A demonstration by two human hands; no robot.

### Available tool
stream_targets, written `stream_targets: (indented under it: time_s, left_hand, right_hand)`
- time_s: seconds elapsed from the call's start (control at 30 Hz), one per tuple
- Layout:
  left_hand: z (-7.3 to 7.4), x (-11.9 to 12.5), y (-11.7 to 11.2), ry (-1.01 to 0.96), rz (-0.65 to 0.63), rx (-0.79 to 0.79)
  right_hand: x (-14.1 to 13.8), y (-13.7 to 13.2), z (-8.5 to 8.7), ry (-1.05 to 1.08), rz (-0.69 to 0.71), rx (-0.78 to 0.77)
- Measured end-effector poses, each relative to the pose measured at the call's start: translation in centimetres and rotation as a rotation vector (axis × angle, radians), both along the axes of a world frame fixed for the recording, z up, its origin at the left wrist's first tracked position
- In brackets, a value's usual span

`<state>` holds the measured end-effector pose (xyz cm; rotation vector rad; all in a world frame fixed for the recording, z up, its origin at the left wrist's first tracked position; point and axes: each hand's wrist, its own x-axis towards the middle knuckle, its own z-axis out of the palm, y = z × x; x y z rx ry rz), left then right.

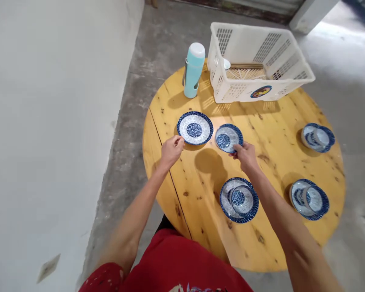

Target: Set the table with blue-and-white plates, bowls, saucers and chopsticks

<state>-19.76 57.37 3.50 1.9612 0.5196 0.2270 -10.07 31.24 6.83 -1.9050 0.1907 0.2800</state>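
My right hand (pixel 245 155) grips a small blue-and-white bowl (pixel 226 136) by its near right edge. The bowl is held above the table, and its shadow falls on the wood below. Just left of it, a blue-rimmed plate (pixel 194 129) with a patterned centre lies on the table. Beside that plate's lower left rim is my left hand (pixel 172 152), its fingers curled closed; whether they touch the rim I cannot tell. Nearer my body stands another blue-rimmed plate (pixel 226 207) with a round, clear-looking vessel on it.
Two more blue-and-white dish sets (pixel 327 140) sit along the right side of the round wooden table (pixel 270 243). A white perforated crate (pixel 246 91) stands at the back, holding a small white cup and sticks. Left of it is a light-blue bottle (pixel 194 75). A white wall (pixel 54 101) rises left.
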Motion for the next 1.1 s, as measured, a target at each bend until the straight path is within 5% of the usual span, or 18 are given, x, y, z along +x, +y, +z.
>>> stream_targets:
  time_s: [0.17,0.33,0.5,0.77,1.1]
  left_hand:
    - [1.2,4.8,1.6,0.013,-0.159,0.058]
    - [1.1,8.3,2.8,0.16,-0.249,0.35]
    - [0.5,9.8,3.4,0.275,-0.304,0.565]
    - [-0.5,11.3,3.3,0.291,-0.32,0.595]
    - [-0.7,12.2,4.1,0.304,-0.309,0.635]
  right_hand:
    - [1.7,7.6,-1.1,0.004,0.086,-0.047]
    - [3.0,11.2,-4.0,0.002,0.157,-0.167]
    - [3.7,11.9,-5.3,-0.018,0.208,-0.3]
    - [4.5,11.6,-4.5,-0.11,0.257,-0.701]
    - [4.9,12.5,-5.3,-0.128,0.272,-0.737]
